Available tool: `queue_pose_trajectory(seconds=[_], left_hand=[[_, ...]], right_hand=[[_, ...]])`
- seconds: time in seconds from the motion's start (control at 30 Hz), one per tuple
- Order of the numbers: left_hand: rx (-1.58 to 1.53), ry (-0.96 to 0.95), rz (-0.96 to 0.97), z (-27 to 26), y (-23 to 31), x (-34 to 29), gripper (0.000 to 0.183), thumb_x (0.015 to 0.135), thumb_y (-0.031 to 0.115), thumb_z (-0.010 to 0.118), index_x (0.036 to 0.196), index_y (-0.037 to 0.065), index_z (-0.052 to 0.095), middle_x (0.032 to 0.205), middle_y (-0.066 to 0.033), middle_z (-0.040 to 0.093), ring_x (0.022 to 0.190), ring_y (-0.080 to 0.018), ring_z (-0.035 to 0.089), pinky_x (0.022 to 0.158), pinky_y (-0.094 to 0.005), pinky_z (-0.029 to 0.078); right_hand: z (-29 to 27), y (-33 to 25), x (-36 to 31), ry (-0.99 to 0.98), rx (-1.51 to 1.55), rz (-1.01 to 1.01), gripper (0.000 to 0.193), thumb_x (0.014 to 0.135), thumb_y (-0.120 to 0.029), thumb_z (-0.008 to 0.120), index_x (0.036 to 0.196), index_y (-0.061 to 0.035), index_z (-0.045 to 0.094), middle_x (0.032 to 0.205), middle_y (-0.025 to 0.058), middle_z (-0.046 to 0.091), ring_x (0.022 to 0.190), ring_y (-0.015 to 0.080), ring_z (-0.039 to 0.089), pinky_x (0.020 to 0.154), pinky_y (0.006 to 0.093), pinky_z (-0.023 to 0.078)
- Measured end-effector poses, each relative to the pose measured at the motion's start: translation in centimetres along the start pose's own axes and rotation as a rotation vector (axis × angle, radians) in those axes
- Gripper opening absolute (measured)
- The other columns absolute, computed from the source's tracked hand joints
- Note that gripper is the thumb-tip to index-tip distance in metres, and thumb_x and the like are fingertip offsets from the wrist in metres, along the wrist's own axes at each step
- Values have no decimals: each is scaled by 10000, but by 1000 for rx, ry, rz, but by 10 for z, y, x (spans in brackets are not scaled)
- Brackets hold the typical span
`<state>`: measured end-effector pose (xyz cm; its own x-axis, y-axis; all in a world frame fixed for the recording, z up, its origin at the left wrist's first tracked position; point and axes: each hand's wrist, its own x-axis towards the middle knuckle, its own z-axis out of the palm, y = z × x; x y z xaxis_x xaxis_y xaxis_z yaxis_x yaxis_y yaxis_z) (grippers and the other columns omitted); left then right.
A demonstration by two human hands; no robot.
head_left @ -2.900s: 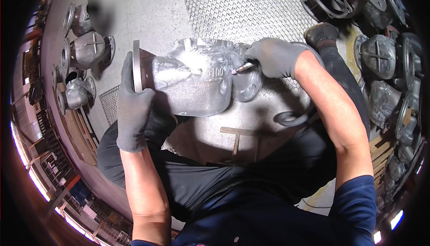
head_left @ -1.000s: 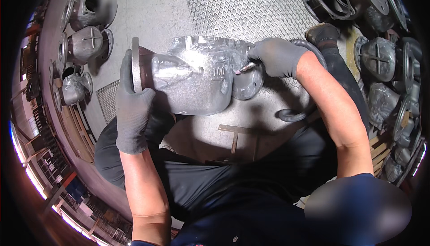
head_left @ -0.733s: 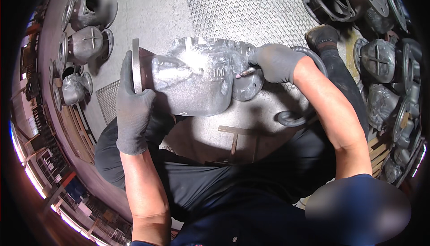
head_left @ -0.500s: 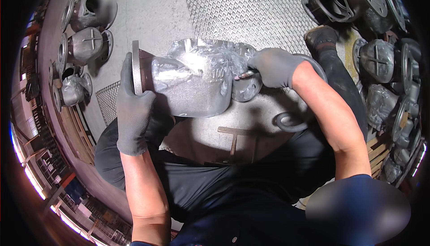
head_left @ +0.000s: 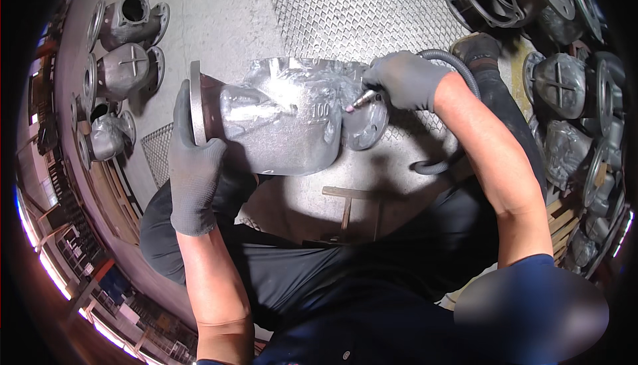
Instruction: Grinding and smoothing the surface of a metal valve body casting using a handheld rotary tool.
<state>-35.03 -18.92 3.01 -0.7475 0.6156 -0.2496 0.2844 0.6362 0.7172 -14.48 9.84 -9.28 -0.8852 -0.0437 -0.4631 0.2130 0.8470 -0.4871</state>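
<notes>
A grey cast-metal valve body (head_left: 279, 140) with raised markings lies on its side in front of me, its large flange to the left. My left hand (head_left: 196, 182), in a grey glove, is closed round that flange, fingers behind and thumb on the near side. My right hand (head_left: 409, 80), also gloved, is wrapped round a slim die grinder (head_left: 364, 99). Its pink grinding tip is at the casting's right end, beside the smaller round flange (head_left: 369, 125); whether it touches the metal I cannot tell. A grey corrugated hose (head_left: 468, 76) curves from behind that hand.
Several similar valve bodies (head_left: 123, 69) stand on the floor at the left. More castings (head_left: 559, 89) are stacked at the right, by wooden slats (head_left: 563, 229). Expanded-metal mesh (head_left: 359, 12) lies beyond the work. A T-shaped metal bar (head_left: 347, 209) is between my legs.
My right hand has risen a little away from me, and the grinder's shaft shows more. Its tip has shifted slightly up along the casting. The hose loop has moved. The left hand keeps its hold.
</notes>
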Motion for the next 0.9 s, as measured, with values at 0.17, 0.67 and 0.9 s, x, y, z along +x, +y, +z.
queue_pose_trajectory(seconds=[0.17,0.67,0.9], left_hand=[[51,24,-22,-1,-6,-1,935,713,-14,561,1630,3,381,1489,-210,590,1364,-281,588,1158,-345,424],[217,63,75,4,-3,-7,903,765,43,575,1637,-12,345,1499,-274,576,1366,-357,598,1116,-389,468],[133,76,-19,14,3,-17,882,795,44,628,1634,7,358,1419,-226,627,1170,-260,682,974,-346,546]], right_hand=[[-4,-4,1,-41,-13,29,339,762,39,697,1072,-90,747,1011,175,746,1026,399,717,901,476,570],[78,-52,-55,577,809,440,420,946,-136,593,1352,-65,671,1157,214,747,1066,369,727,959,419,554],[124,-101,-27,708,970,658,442,987,-129,590,1391,50,602,1228,265,724,1126,402,713,1001,419,551]])
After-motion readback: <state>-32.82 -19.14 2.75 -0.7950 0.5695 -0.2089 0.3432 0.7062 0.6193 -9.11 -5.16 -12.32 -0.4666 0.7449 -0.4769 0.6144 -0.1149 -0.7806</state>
